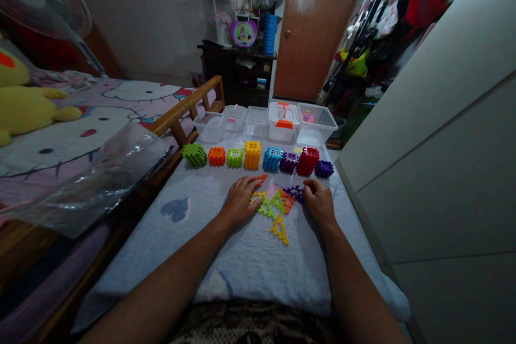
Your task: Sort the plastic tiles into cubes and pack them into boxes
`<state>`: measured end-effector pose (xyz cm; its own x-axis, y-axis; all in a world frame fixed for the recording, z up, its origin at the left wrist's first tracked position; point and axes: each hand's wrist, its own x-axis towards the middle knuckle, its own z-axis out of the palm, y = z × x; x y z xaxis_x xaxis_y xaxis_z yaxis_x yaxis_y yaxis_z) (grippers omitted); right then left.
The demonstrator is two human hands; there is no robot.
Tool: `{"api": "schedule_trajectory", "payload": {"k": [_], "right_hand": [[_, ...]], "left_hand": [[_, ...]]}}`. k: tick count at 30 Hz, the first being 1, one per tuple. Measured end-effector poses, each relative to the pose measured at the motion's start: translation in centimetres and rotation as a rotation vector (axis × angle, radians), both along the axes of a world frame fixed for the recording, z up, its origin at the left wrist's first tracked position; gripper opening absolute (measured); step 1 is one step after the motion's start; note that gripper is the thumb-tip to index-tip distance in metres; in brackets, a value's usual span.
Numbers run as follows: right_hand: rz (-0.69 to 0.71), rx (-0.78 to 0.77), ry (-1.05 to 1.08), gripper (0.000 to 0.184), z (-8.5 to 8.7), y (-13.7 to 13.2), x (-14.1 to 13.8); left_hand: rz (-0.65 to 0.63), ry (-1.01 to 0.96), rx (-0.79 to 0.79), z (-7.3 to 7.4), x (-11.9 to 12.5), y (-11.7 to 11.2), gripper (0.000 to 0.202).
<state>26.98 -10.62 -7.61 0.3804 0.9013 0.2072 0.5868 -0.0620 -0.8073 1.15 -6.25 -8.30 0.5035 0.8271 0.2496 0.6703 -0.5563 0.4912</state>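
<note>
My left hand [239, 200] lies over the left side of a small group of flat toothed plastic building pieces. Its fingers are stretched and apart, with the fingertips at an orange piece [263, 178] and the thumb by a yellow piece [258, 196]. On the right, my right hand [318, 199] is closed, its fingertips at the edge of a dark purple triangular piece [296, 193]. Between the hands lie yellow-green triangles [277, 201] and an orange triangle [287, 201], close together. Nearer me is a yellow triangle [279, 229].
Behind the hands stands a row of stacked pieces, including a green stack [194, 155], a yellow stack [252, 155] and a red stack [308, 161]. Clear plastic boxes [210, 127] and a lidded box with orange clips [283, 122] line the far edge. A wooden rail [187, 105] borders the left.
</note>
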Motion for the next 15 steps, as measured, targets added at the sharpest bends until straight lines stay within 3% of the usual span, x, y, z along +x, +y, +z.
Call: {"api": "schedule_trajectory", "payload": {"k": [9,15], "right_hand": [[0.232,-0.217,-0.44,0.012,0.6,-0.7,1.9],[0.226,-0.248,-0.403,0.006,0.5,-0.8,1.8]], "left_hand": [[0.011,-0.04,0.048,-0.9,0.0,0.2,0.044],[0.014,-0.045,0.063,-1.1,0.0,0.3,0.045]]}}
